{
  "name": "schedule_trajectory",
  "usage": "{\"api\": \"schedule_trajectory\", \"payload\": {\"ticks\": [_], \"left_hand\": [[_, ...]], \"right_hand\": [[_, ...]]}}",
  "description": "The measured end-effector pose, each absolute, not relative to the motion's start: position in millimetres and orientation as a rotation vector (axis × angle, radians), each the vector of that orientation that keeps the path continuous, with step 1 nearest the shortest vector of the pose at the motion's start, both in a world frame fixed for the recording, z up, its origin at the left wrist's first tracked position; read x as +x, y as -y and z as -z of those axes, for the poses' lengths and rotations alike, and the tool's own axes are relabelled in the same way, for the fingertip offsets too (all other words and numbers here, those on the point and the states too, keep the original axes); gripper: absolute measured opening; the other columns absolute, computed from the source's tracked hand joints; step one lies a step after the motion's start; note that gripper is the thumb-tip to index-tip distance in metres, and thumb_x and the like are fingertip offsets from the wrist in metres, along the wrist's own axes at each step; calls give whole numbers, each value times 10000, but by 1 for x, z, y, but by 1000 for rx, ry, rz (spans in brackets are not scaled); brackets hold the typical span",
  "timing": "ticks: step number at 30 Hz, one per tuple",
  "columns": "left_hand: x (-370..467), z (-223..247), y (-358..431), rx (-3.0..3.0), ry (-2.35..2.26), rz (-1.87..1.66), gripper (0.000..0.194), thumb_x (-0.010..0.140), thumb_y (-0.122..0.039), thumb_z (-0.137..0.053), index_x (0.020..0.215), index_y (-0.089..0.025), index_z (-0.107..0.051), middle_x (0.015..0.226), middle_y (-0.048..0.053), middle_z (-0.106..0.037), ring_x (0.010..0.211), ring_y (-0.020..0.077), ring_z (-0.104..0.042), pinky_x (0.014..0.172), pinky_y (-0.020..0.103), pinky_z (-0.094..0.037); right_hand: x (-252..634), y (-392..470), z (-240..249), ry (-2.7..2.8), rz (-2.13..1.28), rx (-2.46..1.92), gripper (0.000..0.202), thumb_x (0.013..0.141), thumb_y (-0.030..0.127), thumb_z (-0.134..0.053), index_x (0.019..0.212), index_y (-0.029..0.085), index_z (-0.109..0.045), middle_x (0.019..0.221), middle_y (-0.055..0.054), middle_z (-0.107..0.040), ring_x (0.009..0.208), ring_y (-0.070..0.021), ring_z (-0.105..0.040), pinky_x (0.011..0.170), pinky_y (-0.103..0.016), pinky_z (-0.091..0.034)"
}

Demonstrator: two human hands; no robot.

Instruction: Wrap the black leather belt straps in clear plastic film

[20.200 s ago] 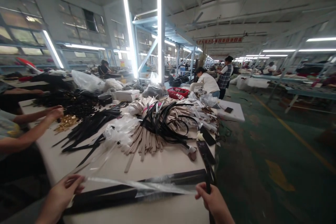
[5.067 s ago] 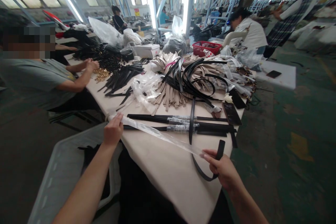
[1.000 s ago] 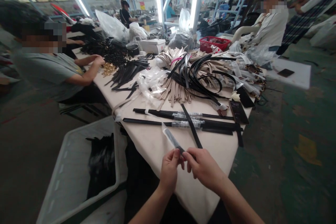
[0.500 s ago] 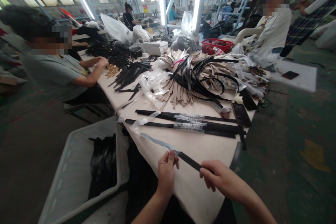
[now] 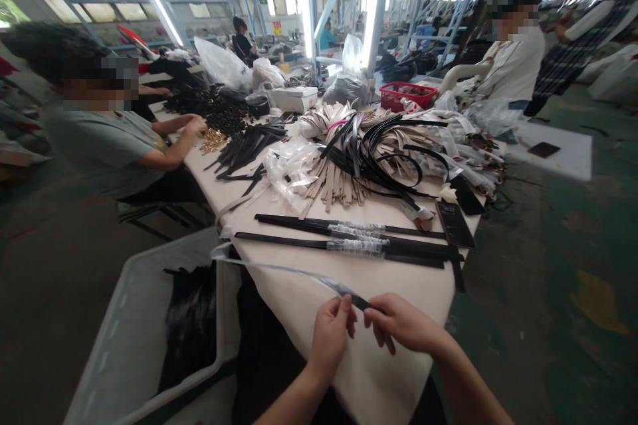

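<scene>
My left hand [image 5: 333, 332] pinches a black strap [image 5: 357, 301] near the edge of a clear plastic sleeve [image 5: 294, 271], thumb on top. The long, thin sleeve trails off to the left, its far end hanging past the table edge over the white bin. Close on the right, my right hand [image 5: 401, 320] is closed on the same strap, with only a short dark stretch showing between the two hands. Beyond them lie several black straps [image 5: 279, 239] side by side, their middles covered by bunched clear plastic [image 5: 356, 247].
A white plastic bin [image 5: 117, 302] holding black strips [image 5: 192, 325] stands left of the table [image 5: 299, 305]. Behind the straps lie a heap of beige strips [image 5: 331, 189] and curled black straps [image 5: 379, 139]. A phone [image 5: 454, 224] rests at the right edge. A co-worker [image 5: 114, 126] sits at left.
My left hand has moved right along the strap, and my right hand slightly left, so they are closer. The plastic sleeve now reaches farther left and covers more of the strap.
</scene>
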State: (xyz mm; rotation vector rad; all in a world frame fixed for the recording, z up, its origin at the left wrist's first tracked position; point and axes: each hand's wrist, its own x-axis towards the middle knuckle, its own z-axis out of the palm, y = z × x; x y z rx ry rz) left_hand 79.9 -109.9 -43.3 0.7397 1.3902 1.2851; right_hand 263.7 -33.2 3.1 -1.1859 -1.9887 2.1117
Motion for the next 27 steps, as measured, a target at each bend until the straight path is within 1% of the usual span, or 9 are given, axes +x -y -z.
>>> {"api": "schedule_trajectory", "payload": {"ticks": [3,6,10,13,15,16,19,22,27], "left_hand": [[86,47,106,795,-1399,-1244,500,903,-586,-558,649,-156,-589,545,-1,-525,476,112,-481,472,226,-377],[85,49,100,814,-1478,-1226,511,900,-600,-546,639,-161,-580,530,2,-531,475,119,-494,488,234,-396],[85,35,100,1126,-1462,-966,520,937,-585,-465,665,-170,-617,537,21,-557,460,145,-517,481,266,-413],[68,13,98,1719,-1640,-979,265,896,-436,-604,895,-180,-675,876,104,-685,824,241,-650,748,358,-516],[50,2,86,2108,-1728,-882,269,855,-299,-658,1100,-187,-647,1171,154,-646,1129,310,-581,973,462,-448],[43,1,78,2245,-1741,-740,286,850,-245,-648,1128,-181,-637,1211,167,-630,1176,327,-555,1008,494,-417],[39,9,50,2391,-1665,-208,128,898,-184,-546,944,-151,-661,964,164,-687,953,315,-653,881,468,-476],[62,27,36,2382,-1554,-16,186,940,-204,-484,867,-151,-647,803,142,-686,735,281,-677,718,396,-498],[73,30,42,2389,-1561,-79,132,873,-265,-600,962,-168,-602,902,142,-694,841,297,-680,772,391,-484]], "right_hand": [[262,25,-1,2011,-2110,-1133,285,944,411,-462,843,173,-582,619,4,-639,448,-110,-571,429,-191,-417],[271,19,2,2039,-2088,-1180,272,938,394,-477,839,170,-595,568,23,-598,411,-93,-506,412,-185,-362],[278,14,9,2038,-1988,-1192,274,942,376,-466,834,171,-612,587,29,-572,440,-85,-460,437,-191,-339],[287,9,11,2065,-1942,-1204,288,938,378,-480,813,161,-622,594,24,-559,490,-92,-462,470,-196,-343],[295,4,11,2110,-1921,-1200,305,938,387,-484,800,157,-630,578,28,-535,508,-97,-469,490,-199,-353],[299,1,11,2142,-1923,-1191,315,940,392,-482,795,156,-633,574,29,-527,511,-98,-474,499,-201,-360],[298,-5,10,2265,-1893,-1216,343,939,395,-478,767,150,-645,563,30,-511,490,-95,-473,495,-201,-360],[283,-7,11,2321,-1832,-1255,345,927,381,-489,744,143,-657,552,27,-504,470,-95,-470,470,-202,-345],[287,-10,17,2301,-1850,-1214,341,929,389,-495,777,140,-671,557,23,-525,490,-102,-495,496,-204,-372]]}}
